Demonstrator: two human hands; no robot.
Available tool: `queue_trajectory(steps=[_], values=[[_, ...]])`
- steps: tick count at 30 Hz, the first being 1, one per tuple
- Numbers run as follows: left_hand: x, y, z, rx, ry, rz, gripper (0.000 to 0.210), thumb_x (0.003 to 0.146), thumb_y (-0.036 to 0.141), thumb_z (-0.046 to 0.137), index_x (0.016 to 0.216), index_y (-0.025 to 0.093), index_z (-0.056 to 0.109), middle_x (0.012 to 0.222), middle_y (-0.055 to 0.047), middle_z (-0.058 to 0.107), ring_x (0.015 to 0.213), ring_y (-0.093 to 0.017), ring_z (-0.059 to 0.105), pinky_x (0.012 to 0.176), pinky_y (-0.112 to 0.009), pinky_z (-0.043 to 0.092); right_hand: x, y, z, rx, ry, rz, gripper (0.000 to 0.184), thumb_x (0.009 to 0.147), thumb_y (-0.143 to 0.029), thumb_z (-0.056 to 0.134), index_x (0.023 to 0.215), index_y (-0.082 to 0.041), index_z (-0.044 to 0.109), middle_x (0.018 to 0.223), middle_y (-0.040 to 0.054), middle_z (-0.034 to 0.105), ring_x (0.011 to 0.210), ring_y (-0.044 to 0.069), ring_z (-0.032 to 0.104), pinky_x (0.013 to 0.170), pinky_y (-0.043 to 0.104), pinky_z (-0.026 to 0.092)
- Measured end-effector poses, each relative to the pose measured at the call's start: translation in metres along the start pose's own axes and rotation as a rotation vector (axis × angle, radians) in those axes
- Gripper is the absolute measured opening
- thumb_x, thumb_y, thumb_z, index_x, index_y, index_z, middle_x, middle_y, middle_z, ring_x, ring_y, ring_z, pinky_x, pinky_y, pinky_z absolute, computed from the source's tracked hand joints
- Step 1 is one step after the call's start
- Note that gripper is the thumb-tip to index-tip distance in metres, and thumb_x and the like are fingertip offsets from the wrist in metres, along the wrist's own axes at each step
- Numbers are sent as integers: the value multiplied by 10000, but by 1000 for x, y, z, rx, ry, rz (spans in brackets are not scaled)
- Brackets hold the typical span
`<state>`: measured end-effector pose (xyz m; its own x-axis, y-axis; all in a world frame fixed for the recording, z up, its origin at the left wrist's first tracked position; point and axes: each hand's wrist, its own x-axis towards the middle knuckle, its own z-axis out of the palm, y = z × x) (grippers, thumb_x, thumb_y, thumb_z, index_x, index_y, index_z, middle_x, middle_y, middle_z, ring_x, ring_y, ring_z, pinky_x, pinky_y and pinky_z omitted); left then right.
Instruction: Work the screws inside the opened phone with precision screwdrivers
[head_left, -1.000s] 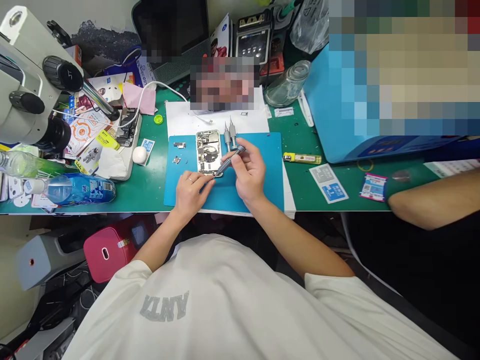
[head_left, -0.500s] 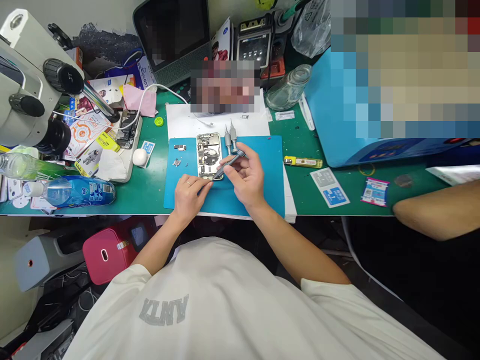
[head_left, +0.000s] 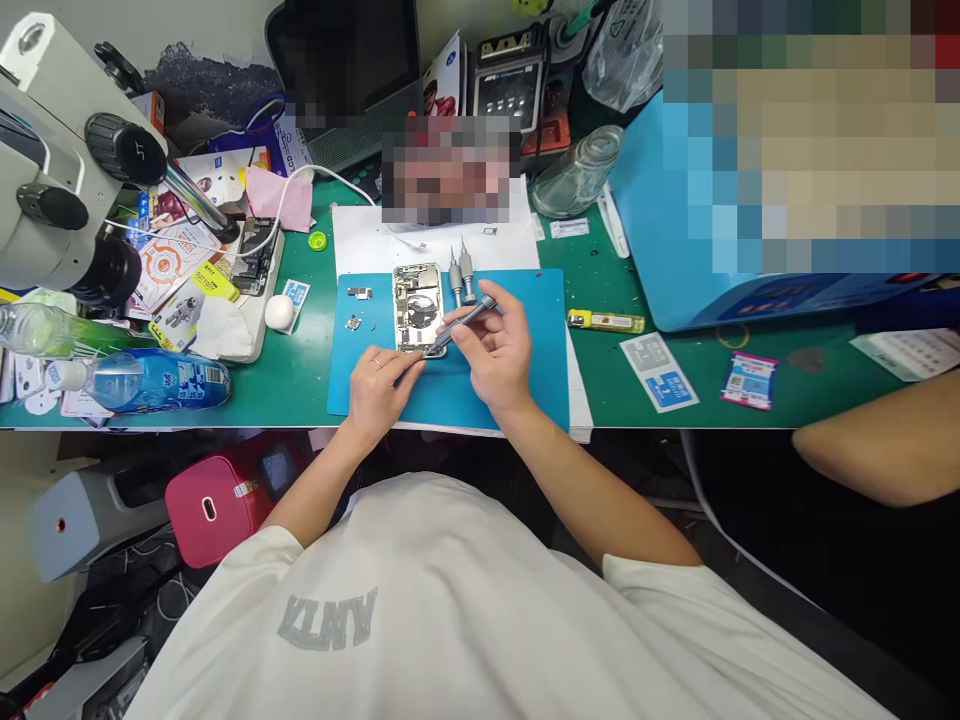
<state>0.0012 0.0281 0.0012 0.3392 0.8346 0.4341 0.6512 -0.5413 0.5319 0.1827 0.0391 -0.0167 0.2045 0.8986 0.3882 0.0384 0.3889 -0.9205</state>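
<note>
An opened phone (head_left: pixel 418 305) with its inner parts bare lies on the blue mat (head_left: pixel 360 385). At its lower edge is my left hand (head_left: pixel 381 392), thumb and forefinger pinched together on the phone's bottom rim. My right hand (head_left: pixel 496 352) grips a slim grey pointed tool (head_left: pixel 466 316), slanting down to the left. The tip meets the phone's lower end close to my left fingertips; its exact kind is unclear. Just beyond my right hand, two grey screwdrivers (head_left: pixel 461 275) stand side by side. Small phone parts (head_left: pixel 360 293) and tiny bits (head_left: pixel 352 322) lie left of the phone.
On the left are a microscope (head_left: pixel 56 150), a blue bottle (head_left: pixel 161 382) and another opened device (head_left: pixel 259 262). A glass jar (head_left: pixel 579 172), a yellow cutter (head_left: pixel 606 321) and a blue case (head_left: pixel 690 300) stand or lie rightward. Another person's arm (head_left: pixel 885 440) rests at the right.
My hands and the tool hold nearly the same pose at the phone's lower edge. The other person's arm at the right has shifted slightly down and right.
</note>
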Motion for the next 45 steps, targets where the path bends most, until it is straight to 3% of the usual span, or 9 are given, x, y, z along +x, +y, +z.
queue_trajectory(steps=[8,33,45], values=[[0,1,-1,12,17,-30,286,1066,414,597,1105,204,789,995,-70,821,874,-195,745,817,-380,557,0,0,-1,0,45,24,522,988,-462,680,1448,-320,477,1058,46,767,909,206,786,779,339,693],[-1,0,-1,-32,-15,-55,225,1056,357,621,1009,222,795,930,-46,817,849,-194,714,827,-371,491,2,1,-3,48,30,5,500,983,-387,707,1440,-352,509,1069,13,767,906,178,781,789,309,678],[-1,1,-1,-45,7,-53,233,1054,368,623,987,225,793,903,-38,813,820,-190,698,801,-374,477,2,-1,-2,75,66,48,523,943,-462,749,1400,-322,537,1028,11,778,861,165,775,751,295,684]])
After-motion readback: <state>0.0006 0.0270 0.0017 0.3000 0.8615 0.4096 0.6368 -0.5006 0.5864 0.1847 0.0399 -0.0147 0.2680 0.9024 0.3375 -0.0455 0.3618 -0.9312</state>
